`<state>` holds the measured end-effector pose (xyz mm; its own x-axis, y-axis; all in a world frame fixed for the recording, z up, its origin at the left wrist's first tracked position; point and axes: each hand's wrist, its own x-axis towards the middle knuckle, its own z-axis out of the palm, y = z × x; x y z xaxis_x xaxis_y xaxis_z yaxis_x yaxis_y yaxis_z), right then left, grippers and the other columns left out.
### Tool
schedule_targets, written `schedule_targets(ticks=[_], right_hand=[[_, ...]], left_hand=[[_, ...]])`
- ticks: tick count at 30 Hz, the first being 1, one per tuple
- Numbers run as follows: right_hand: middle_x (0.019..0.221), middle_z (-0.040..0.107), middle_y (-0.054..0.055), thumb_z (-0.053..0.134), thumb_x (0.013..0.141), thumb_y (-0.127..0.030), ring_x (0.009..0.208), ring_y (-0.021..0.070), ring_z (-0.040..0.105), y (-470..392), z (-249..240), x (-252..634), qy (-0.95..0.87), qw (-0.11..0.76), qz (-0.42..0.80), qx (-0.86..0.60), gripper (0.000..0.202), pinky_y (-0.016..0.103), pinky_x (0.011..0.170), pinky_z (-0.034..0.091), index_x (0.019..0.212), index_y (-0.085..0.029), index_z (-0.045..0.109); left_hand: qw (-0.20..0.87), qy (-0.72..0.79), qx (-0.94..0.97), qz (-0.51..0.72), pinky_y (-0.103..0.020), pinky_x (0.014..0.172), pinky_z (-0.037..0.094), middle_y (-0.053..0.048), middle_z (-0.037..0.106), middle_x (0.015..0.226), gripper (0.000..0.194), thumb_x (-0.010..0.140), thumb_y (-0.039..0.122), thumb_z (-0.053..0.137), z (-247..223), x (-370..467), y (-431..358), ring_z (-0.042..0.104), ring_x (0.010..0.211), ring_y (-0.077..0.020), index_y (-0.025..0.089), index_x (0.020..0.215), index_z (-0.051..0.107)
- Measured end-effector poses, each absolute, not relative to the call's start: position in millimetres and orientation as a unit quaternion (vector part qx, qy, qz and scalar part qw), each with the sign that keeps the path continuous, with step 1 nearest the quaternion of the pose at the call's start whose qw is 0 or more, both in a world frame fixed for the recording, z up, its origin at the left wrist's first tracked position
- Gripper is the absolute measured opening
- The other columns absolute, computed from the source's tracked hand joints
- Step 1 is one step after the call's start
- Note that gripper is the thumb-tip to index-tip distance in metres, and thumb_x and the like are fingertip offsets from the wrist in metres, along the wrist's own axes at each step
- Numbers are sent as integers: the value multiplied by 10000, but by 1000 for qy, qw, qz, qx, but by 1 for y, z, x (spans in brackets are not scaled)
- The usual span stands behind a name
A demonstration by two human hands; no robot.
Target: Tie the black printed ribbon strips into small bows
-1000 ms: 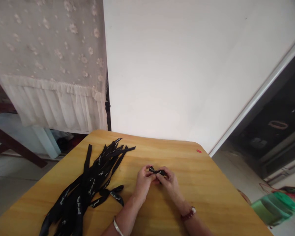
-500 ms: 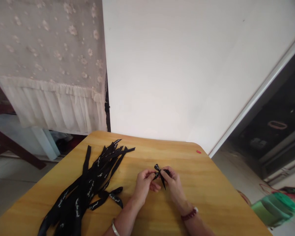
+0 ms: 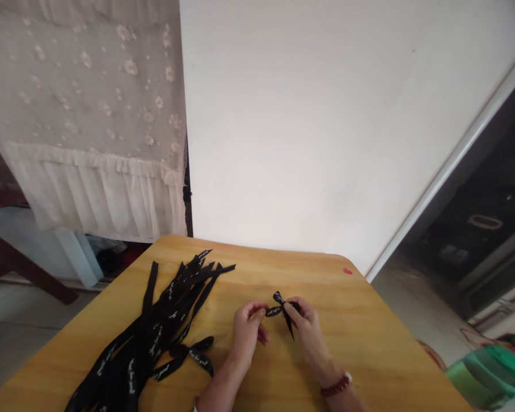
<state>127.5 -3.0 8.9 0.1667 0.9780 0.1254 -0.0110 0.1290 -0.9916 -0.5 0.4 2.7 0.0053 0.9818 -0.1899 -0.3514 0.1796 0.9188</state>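
Between my two hands is a black ribbon bow (image 3: 274, 311) with white lettering, held just above the wooden table. My left hand (image 3: 249, 327) pinches the bow's left loop between thumb and fingertips. At the knot and right loop, my right hand (image 3: 305, 320) has its fingers closed on the ribbon, and a pointed tail hangs below. Part of the bow is hidden by the right fingers. A second, tied black bow (image 3: 192, 353) lies on the table left of my left forearm, beside a heap of loose black ribbons (image 3: 154, 326) with white script.
The wooden table (image 3: 360, 355) meets a white panel (image 3: 300, 126) at its back edge. A small red piece (image 3: 347, 271) lies near the far right corner. A green container (image 3: 484, 375) stands beyond the right edge; a lace curtain (image 3: 98, 114) hangs at left.
My left hand has drawn slightly left, so more of the bow's left loop shows between the hands. The right hand keeps its grip. The whole view has shifted slightly with the head.
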Motion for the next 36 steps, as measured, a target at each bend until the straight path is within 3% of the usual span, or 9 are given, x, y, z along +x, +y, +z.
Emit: schedule_targets(ticks=[5,8,14,19,24,30,36], right_hand=[[508,497,-36,612,658,-370,488,111,434,-3,8,127,-516,568,377,-519,211,211,463,330,619,-170,561],[538,532,-21,607,660,-364,513,121,464,-4,7,125,-536,557,373,-513,200,215,480,353,637,-168,577],[580,561,4,625,645,-344,550,140,507,-6,4,118,-537,544,406,-501,189,230,505,397,642,-162,573],[654,582,10,608,684,-333,612,139,531,-7,1,116,-537,551,428,-475,175,224,544,420,705,-164,567],[598,562,-6,549,720,-407,564,122,511,-8,2,117,-525,565,415,-483,248,210,520,406,685,-163,570],[776,627,61,431,759,-499,705,174,554,-9,1,122,-500,555,371,-551,370,250,625,443,759,-184,625],[812,643,92,388,783,-502,733,195,579,-8,-7,125,-508,557,360,-550,399,270,622,465,768,-189,635]], left_hand=[[622,424,333,568,-200,299,389,-109,607,995,341,584,308,629,9,-2,0,490,300,-52,131,864,553],[660,400,330,543,-218,336,424,-84,623,902,331,574,260,643,8,1,-2,527,346,-82,123,863,559],[696,365,324,527,-230,478,483,-24,603,580,186,537,194,687,4,5,-2,581,527,-131,94,667,598],[701,354,302,540,-243,523,483,-10,594,539,177,515,196,709,1,4,-1,544,492,-102,94,618,608],[687,361,293,558,-257,502,479,14,553,468,183,508,218,708,1,3,1,513,458,-99,99,573,585],[682,360,301,560,-257,489,475,18,546,442,166,526,219,689,2,2,2,509,441,-102,104,570,577],[683,361,297,561,-256,497,482,14,555,464,143,550,203,672,-2,1,3,517,452,-101,103,591,578]])
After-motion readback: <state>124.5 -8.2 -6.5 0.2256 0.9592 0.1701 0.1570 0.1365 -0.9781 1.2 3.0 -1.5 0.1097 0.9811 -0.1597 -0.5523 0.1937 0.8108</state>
